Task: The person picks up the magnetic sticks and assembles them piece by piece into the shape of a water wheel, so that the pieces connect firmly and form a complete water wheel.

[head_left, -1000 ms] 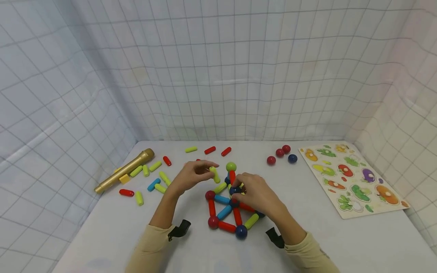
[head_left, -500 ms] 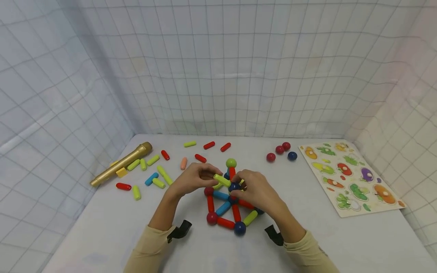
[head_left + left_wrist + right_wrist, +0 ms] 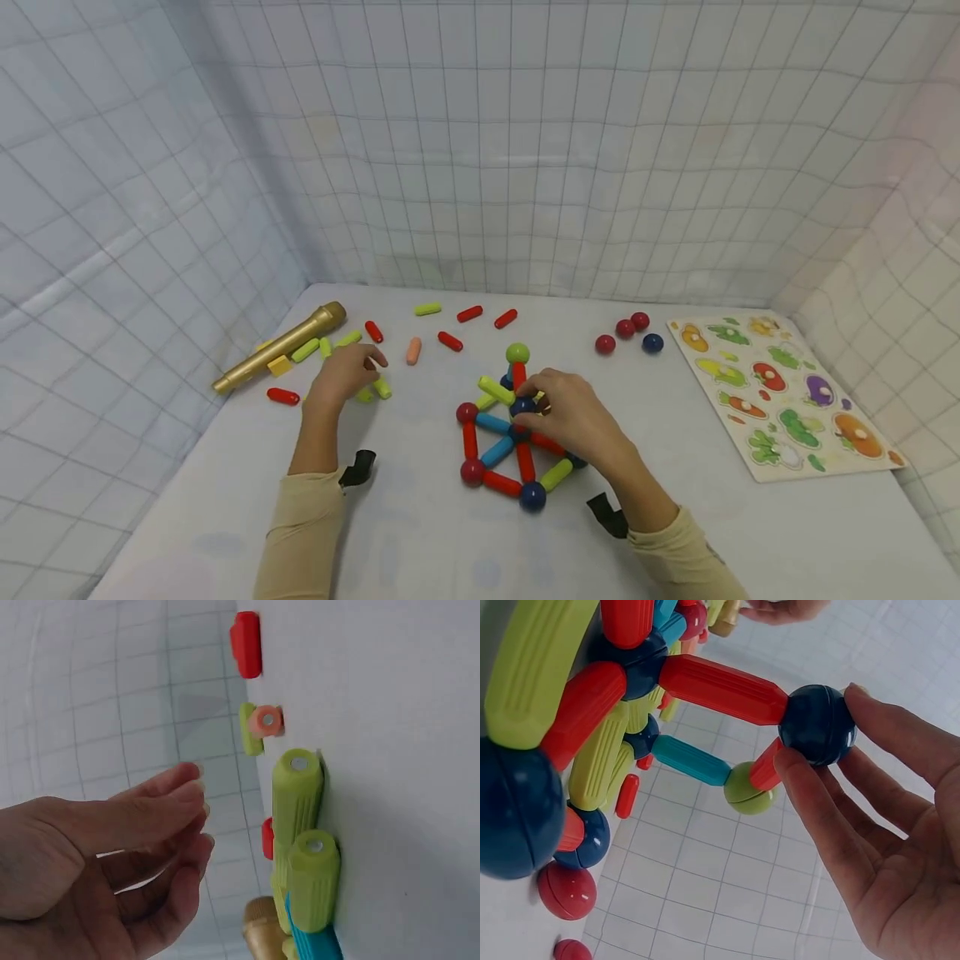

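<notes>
Clearly the left hand (image 3: pixel 343 372), grip loose and holding nothing, hovers over the green sticks (image 3: pixel 372 388) lying flat left of the frame (image 3: pixel 504 450); the right hand (image 3: pixel 566 414) pinches its top ball (image 3: pixel 522 407).

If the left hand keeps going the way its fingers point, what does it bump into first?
Probably the yellow-green sticks lying right by the left hand's fingers; the red stick lies farther on. Depth is hard to judge.
</notes>
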{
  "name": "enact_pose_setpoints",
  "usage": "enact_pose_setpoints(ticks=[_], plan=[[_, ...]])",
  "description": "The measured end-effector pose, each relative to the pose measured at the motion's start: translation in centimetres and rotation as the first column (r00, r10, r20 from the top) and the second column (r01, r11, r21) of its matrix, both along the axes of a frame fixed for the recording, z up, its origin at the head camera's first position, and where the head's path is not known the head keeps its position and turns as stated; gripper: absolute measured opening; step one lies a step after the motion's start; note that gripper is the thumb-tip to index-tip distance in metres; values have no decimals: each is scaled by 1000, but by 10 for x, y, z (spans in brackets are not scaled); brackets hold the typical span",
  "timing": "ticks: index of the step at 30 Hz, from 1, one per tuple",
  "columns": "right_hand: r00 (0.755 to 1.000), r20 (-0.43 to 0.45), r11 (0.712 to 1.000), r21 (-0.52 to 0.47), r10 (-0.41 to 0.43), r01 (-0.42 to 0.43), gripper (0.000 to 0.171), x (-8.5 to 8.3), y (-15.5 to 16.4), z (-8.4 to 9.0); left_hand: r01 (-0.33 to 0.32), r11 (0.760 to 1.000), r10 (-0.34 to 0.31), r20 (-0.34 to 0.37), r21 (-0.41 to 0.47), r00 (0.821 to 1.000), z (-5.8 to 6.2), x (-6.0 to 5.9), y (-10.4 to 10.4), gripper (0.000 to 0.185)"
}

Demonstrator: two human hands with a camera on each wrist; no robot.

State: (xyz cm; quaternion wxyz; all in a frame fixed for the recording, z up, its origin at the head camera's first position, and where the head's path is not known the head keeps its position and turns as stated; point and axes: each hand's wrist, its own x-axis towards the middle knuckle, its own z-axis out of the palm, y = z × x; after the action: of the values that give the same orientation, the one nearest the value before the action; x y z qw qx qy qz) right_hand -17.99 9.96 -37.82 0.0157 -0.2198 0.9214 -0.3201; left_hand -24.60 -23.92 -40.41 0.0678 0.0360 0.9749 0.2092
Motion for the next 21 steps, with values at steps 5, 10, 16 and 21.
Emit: enact_pose_setpoints(ticks=[5,10,16,21], plan=[[1000,15,1000,2,-13,13,26,1,3,-2,84,996,-84,8,-23,996,0,-33,35,21],[1000,19,1000,-6,-3,3,26,1,3,-4,147,977,-151,-17,-153,988,-8,-76,70,27],[999,28,1000,-15,16,-16,26,0,2,-4,221,945,-235,-33,-240,971,-31,-99,87,30],[1000,14,1000,-2,21,-21,26,-2,3,-2,237,926,-256,-27,-293,966,-35,-99,92,22]])
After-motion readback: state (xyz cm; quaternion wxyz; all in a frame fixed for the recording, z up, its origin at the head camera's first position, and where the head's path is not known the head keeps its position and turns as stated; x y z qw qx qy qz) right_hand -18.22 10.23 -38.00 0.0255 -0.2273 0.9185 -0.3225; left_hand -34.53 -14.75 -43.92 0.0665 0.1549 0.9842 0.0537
